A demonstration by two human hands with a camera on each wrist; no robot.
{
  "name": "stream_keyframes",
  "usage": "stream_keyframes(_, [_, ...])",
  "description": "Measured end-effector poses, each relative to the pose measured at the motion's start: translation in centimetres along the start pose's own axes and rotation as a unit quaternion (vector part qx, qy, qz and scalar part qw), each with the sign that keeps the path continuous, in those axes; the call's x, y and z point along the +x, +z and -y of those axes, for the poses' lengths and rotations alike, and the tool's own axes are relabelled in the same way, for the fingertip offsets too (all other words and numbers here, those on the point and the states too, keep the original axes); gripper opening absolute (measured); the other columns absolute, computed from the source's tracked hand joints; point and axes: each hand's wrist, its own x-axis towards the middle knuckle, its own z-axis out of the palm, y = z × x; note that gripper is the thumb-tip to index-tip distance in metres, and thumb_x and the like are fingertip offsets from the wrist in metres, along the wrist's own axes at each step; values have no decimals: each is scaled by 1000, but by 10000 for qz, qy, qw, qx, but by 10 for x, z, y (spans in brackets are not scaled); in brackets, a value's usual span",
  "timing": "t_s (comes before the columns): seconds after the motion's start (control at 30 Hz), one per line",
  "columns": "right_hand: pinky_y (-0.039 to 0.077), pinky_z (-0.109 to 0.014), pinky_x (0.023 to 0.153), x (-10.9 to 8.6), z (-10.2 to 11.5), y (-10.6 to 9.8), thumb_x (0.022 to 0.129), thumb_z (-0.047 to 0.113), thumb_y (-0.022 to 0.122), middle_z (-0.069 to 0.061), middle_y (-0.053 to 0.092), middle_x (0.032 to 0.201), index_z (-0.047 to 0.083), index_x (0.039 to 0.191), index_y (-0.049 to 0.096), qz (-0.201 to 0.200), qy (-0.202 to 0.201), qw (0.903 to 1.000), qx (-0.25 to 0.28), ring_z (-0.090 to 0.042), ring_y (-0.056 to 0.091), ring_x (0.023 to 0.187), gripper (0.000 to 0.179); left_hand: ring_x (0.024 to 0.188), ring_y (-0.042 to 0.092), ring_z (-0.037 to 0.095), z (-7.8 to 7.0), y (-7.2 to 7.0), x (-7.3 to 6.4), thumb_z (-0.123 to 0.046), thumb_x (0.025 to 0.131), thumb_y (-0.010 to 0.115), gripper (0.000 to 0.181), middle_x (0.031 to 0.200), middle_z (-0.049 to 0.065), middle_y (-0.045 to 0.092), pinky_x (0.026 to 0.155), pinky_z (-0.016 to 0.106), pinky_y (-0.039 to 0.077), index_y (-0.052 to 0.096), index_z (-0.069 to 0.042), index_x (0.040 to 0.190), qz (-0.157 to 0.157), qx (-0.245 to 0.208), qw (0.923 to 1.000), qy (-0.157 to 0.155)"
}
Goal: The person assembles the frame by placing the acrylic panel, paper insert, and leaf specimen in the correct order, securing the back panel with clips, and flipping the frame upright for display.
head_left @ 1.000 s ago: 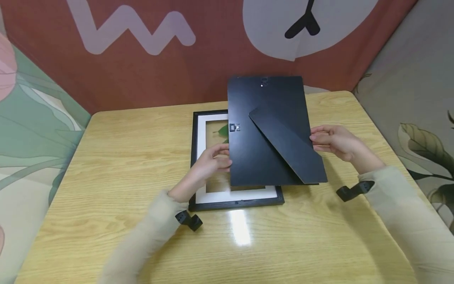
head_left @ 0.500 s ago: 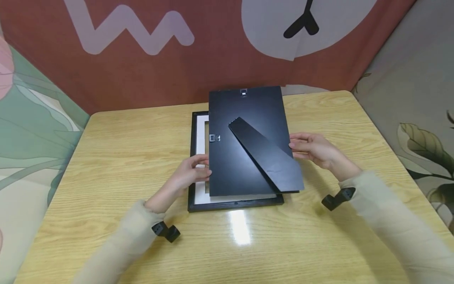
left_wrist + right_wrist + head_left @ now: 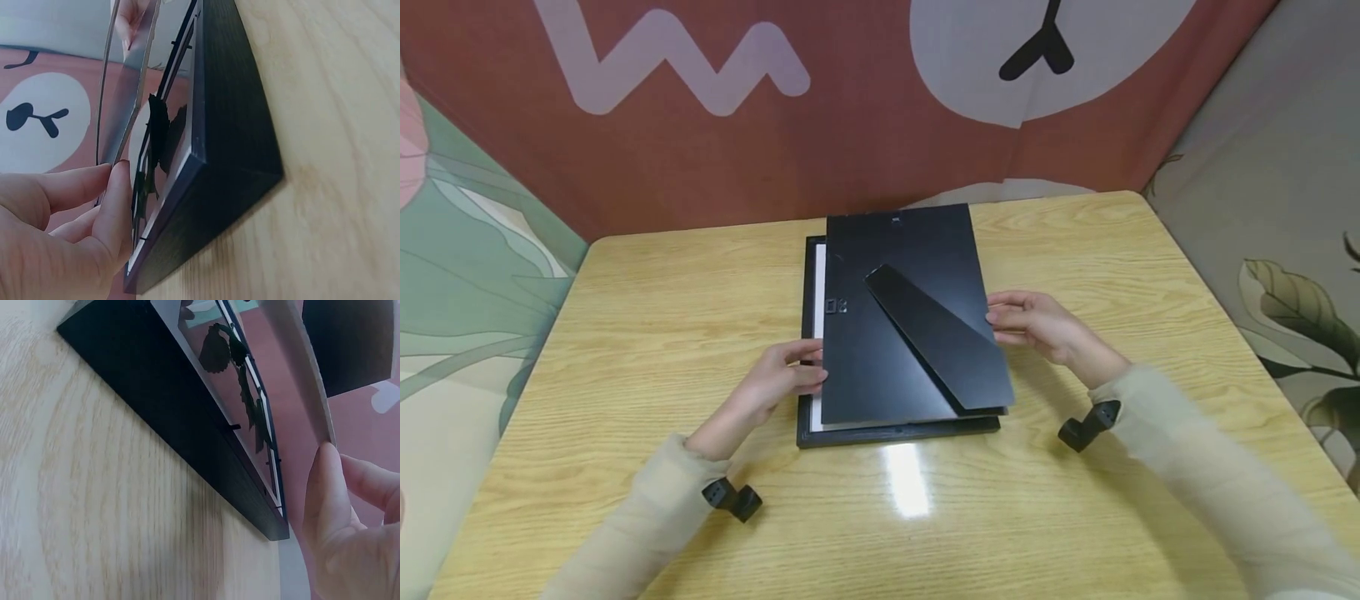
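My left hand pinches the left edge of a black frame backing board, thumb on top. On the opposite edge, my right hand pinches it too. An easel leg slants across the board and stands slightly away from it. Beneath lies a black picture frame, mostly covered in the head view, with its left and near rims showing. Both wrist views show a gap between board and frame. Dark leaves appear inside the frame, with small black tabs along its inner rim.
The frame rests on a light wooden table. A red printed backdrop rises behind its far edge, and patterned walls flank both sides. A small black camera sits on each wrist.
Both hands have carried the backing board left and toward the person, lower over the frame. It now covers most of the white mat and the leaves seen earlier. The frame has stayed put.
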Motion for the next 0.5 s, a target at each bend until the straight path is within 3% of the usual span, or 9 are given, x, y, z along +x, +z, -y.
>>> stream_keyframes(0.5, [55,-11,73,8,-5,7,97,3,48,13,60,87,-12,140,28,103,86,9999,61,3,60,78,50,86,62,7,3,-4,1,6,92,54,53,133,25,47,83,25,58,38,6,142,55,-32,9997,-241])
